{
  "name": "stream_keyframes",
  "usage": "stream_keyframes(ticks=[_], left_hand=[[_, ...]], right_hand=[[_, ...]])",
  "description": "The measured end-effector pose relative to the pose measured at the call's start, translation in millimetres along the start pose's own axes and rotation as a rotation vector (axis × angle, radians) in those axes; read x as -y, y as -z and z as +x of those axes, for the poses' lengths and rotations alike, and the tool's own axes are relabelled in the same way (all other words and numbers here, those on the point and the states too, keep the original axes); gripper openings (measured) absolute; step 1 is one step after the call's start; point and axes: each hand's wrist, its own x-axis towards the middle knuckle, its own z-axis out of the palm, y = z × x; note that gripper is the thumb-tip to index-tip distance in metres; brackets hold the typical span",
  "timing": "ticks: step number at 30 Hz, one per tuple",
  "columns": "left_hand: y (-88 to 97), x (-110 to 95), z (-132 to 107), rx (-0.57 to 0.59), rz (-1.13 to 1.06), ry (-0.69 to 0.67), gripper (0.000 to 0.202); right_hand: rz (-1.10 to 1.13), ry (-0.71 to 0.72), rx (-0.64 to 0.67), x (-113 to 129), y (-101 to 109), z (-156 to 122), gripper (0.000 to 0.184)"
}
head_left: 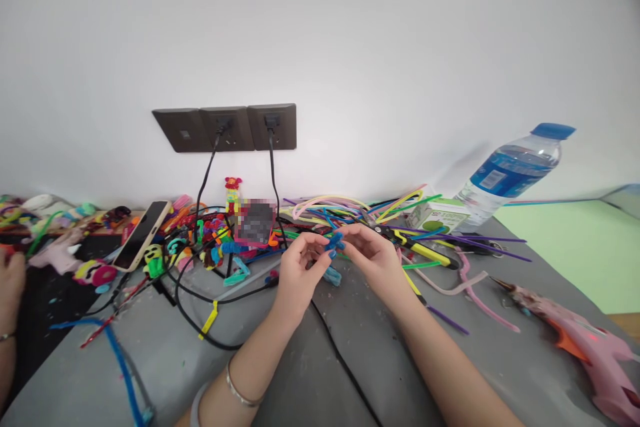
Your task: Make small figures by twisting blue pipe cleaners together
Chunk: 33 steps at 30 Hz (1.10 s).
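Both my hands meet over the middle of the grey table, pinching one small piece of bent blue pipe cleaner between thumbs and fingertips. My left hand grips it from the left, and my right hand from the right. Just below the fingers lies a light-blue folded pipe cleaner, partly hidden. Behind my hands spreads a heap of loose coloured pipe cleaners. Pliers with yellow-and-black handles rest right of my right hand.
A pink glue gun lies at the right, near a water bottle and small box. Black cables cross the table from wall sockets. A phone and pipe-cleaner figures stand left, by another person's hand.
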Motion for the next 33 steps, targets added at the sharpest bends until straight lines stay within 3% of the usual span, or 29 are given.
stream_keyframes(ticks=[21,33], left_hand=[[0.8,1.7,2.0,0.033,0.039,0.017,0.017],[1.7,-4.1,2.5,-0.017,0.145,0.037,0.008]], right_hand=[[-0.133,0.009,0.027,3.9,-0.1,-1.4,0.009],[-0.171,-0.006,0.056,2.3,-1.4,-1.0,0.016]])
